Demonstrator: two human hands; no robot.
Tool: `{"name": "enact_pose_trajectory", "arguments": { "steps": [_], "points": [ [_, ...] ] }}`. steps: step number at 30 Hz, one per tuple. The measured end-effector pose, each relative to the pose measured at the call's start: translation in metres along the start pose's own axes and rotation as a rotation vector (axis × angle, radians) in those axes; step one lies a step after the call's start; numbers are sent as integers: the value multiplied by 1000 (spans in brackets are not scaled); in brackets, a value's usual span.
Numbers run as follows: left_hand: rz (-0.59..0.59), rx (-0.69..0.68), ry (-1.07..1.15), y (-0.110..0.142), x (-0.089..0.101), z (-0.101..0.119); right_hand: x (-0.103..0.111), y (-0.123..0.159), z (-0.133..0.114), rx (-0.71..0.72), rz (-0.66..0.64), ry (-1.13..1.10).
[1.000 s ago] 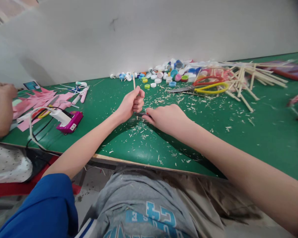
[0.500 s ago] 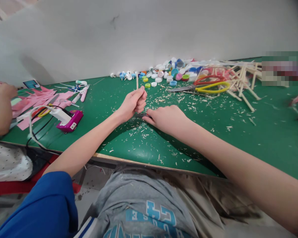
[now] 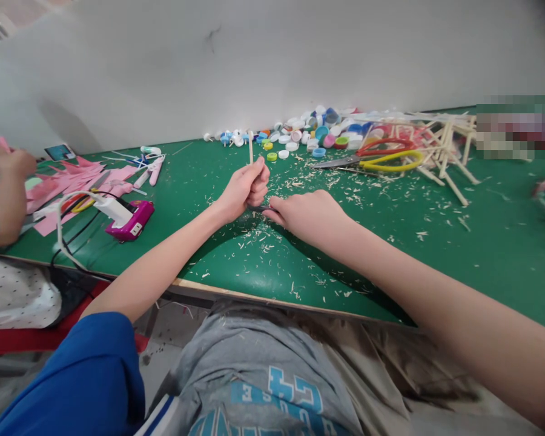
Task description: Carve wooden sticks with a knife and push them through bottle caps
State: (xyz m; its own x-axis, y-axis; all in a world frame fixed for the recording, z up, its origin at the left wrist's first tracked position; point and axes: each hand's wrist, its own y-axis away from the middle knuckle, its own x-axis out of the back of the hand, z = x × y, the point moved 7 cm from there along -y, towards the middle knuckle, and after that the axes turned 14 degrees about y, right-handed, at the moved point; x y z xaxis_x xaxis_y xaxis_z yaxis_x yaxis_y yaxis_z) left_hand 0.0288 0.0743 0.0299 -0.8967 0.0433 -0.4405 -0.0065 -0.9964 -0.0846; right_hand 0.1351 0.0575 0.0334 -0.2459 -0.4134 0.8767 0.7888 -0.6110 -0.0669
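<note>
My left hand point(image 3: 245, 192) is closed around a thin wooden stick point(image 3: 251, 146), whose pale upper end points up out of the fist. The stick's lower end is hidden. Close beside it on the right, my right hand point(image 3: 302, 212) grips what looks like a small dark knife point(image 3: 260, 209). Only a short length of dark blade shows between the two hands, and it reaches toward the underside of my left fist. Pale wood shavings point(image 3: 263, 242) lie scattered on the green tabletop point(image 3: 236, 269) below and around both hands.
Bottle caps point(image 3: 292, 146) are heaped along the wall. Yellow-and-red-handled scissors point(image 3: 386, 159) lie beside a pile of wooden sticks point(image 3: 445, 151). A purple power adapter point(image 3: 131, 222) with cables sits left, near pink paper point(image 3: 72, 181). Another person's hand point(image 3: 13, 163) is at far left.
My right hand and the dark blade have shifted very slightly. My left hand keeps its hold on the stick. The other person's hand at far left has risen a little.
</note>
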Motion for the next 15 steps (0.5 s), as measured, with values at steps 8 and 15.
{"name": "enact_pose_trajectory", "arguments": {
  "steps": [8, 15],
  "points": [
    [20, 10, 52, -2, 3, -1, 0, -1, -5, 26, -27, -6],
    [1, 12, 69, -4, 3, -2, -2, -3, -4, 45, -76, -35]
  ]
}}
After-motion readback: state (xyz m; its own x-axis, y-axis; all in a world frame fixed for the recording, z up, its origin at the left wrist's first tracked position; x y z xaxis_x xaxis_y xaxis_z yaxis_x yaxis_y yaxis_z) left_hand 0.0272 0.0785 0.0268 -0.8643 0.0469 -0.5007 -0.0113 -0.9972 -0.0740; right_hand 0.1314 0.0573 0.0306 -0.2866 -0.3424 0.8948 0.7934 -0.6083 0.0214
